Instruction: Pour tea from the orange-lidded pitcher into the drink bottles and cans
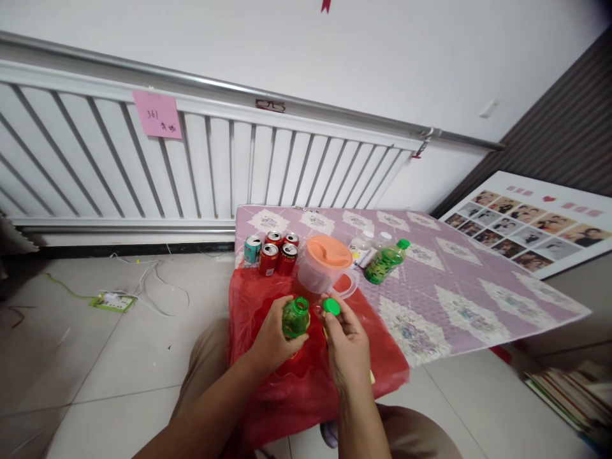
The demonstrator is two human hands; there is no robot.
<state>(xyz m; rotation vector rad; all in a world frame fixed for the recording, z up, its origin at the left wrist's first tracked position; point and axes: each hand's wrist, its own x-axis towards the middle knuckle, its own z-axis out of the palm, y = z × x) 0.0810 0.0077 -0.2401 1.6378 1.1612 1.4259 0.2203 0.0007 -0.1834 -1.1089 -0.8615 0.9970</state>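
Note:
My left hand (276,331) is wrapped round an open green bottle (295,319), its mouth uncovered. Just to the right, my right hand (345,328) pinches a green cap (331,307), apart from the bottle. Both hands are above a red plastic bag (382,350) at the near end of the table. Beyond them stands a clear pitcher (313,274) with an orange lid (327,251). Several cans, among them a red can (268,259) and a teal can (252,250), stand left of the pitcher. A capped green bottle (386,262) leans to its right.
Two white-capped bottles, one at the back (362,244), are beside the pitcher. A flowered tablecloth (444,280) covers the table. Behind is a white radiator (282,166). A power strip (112,301) with cables lies on the floor at left; a photo board (530,223) leans at right.

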